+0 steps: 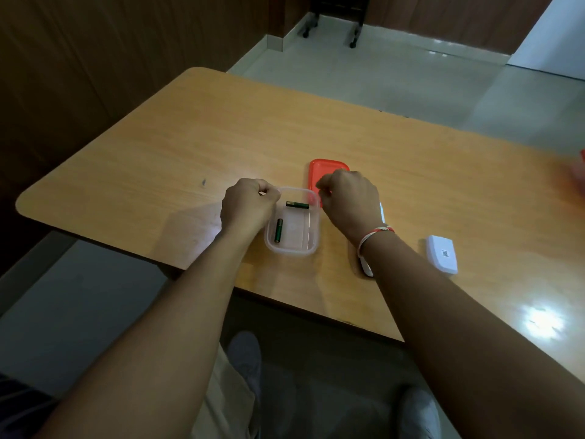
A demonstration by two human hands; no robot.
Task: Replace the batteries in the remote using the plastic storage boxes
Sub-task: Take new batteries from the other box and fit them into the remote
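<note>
Two green cylindrical batteries (278, 230) (297, 204) lie in clear plastic box (311, 248); left hand (247, 205) fisted at its rim, right hand (349, 198) curled, grips indeterminate.

Long wooden table (221, 131), orange-brown laminate top, rounded corners, runs diagonally across the view. A bright glare patch (543, 321) sits on its near right end; a small dark mark (204, 182) near the left end. Dark brown wood-panelled wall (79, 58) along the left, more panelling across the far side. Pale grey-green glossy tiled floor (395, 74) beyond the table, catching small light reflections. White skirting strip (274, 42) at the wall corner. Black wheeled furniture legs (354, 36) at the top. White wall section (557, 33) at upper right. Room dim overall.
</note>
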